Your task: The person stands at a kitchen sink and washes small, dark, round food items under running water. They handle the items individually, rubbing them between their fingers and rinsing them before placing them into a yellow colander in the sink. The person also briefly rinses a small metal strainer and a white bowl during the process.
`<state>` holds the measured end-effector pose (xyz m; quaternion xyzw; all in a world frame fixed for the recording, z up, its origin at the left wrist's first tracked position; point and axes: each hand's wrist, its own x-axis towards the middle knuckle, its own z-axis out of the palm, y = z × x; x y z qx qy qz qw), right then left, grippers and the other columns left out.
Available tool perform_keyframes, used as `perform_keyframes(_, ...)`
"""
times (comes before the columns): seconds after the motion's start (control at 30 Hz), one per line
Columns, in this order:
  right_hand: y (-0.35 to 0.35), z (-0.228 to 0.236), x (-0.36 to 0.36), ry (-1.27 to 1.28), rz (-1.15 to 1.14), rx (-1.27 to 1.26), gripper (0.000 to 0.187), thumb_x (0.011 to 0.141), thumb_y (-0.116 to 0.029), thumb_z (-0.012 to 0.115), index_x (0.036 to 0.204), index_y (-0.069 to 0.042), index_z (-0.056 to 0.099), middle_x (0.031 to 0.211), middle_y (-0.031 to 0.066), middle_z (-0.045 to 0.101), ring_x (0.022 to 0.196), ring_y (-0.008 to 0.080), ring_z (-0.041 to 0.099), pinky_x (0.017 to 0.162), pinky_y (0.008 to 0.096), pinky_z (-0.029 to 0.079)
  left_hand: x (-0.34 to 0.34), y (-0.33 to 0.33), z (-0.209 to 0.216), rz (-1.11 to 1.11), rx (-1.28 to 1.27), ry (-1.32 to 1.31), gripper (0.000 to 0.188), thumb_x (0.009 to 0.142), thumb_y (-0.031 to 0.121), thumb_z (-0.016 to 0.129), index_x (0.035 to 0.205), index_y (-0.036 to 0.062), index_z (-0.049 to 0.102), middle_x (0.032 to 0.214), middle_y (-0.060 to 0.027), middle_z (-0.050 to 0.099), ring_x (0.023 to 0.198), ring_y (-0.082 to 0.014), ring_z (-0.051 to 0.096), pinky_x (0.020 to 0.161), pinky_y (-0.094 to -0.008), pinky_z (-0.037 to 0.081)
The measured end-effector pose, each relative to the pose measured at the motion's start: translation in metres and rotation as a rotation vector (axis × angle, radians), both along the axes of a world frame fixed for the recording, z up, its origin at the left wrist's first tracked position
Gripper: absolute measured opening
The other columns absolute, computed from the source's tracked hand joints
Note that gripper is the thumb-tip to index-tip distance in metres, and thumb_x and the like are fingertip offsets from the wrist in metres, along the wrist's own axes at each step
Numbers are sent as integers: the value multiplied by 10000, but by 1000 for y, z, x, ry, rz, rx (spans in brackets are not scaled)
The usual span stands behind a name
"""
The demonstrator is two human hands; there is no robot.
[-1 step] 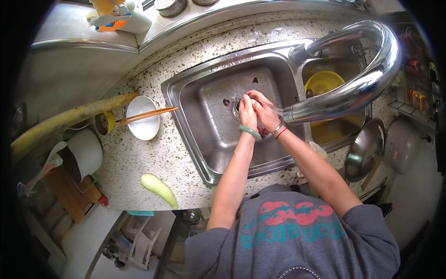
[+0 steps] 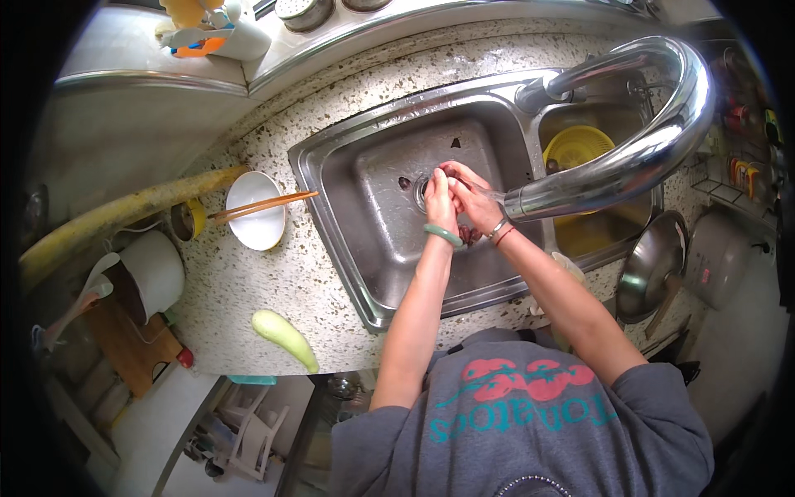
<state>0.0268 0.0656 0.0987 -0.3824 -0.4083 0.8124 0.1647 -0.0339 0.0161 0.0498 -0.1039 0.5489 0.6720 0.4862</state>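
Observation:
Over the drain of the larger steel sink basin [image 2: 364, 273], my left hand [image 2: 440, 203] and my right hand [image 2: 477, 201] are pressed together under the tap's spout [image 2: 517, 205]. Water runs onto them. Both are closed round something dark brown and wet [image 2: 450, 171], mostly hidden by the fingers; its kind does not show. More dark reddish-brown pieces [image 2: 469, 237] lie below my wrists. Near the drain sit a small dark scrap [image 2: 404, 183] and, farther back, a black one [image 2: 455, 142].
A yellow basket [image 2: 580, 145] stands in the smaller right basin, beneath the arching tap [image 2: 691, 99]. On the left counter are a white bowl [image 2: 255, 234] with chopsticks [image 2: 273, 203] across it and a pale green gourd [image 2: 283, 338]. A wok [image 2: 650, 269] leans at the right.
My hands have shifted very slightly against each other. Everything else stays in place.

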Motion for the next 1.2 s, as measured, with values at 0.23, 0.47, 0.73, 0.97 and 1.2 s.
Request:
perform_keyframes(0.23, -7, -20, -10, -24, -188, 77, 251, 907, -183, 518, 1104, -27, 511, 946, 23, 574, 838, 76, 518, 747, 213, 431, 1, 7, 6, -201, -248, 610, 541, 953, 435, 291, 875, 2, 605, 690, -122, 621, 608, -238, 597, 529, -349, 465)
perform_keyframes(0.47, 9, -44, -1, -350, 142, 462, 379, 918, -426, 425, 886, -52, 477, 875, 61, 554, 774, 159, 552, 702, 285, 448, 7, -1, 24, -271, -273, 88, 542, 929, 487, 341, 1057, 23, 591, 928, -100, 636, 835, -197, 616, 709, -308, 495)
perform_keyframes(0.73, 2, -17, -1, -66, -56, -43, 246, 900, -273, 524, 986, -47, 480, 839, 41, 568, 707, 124, 557, 665, 277, 475, -7, -2, 18, -67, -66, -260, 435, 921, 480, 384, 878, 105, 600, 637, 15, 526, 500, -68, 465, 413, -205, 364)
perform_keyframes(0.97, 8, -38, -1, -598, 229, 751, 250, 947, -246, 359, 853, -32, 447, 771, 125, 552, 701, 283, 530, 705, 344, 426, 18, -18, 4, -283, -344, 381, 482, 919, 444, 420, 952, -5, 592, 880, -91, 620, 819, -161, 558, 737, -310, 435)
perform_keyframes(1.2, 14, -29, 1, -224, 21, 522, 216, 904, -215, 500, 903, -26, 606, 645, 27, 506, 584, 140, 494, 543, 299, 412, 1, 0, -2, -105, 148, -7, 432, 949, 348, 403, 1298, 93, 396, 1194, -81, 504, 1051, -170, 498, 833, -288, 424)
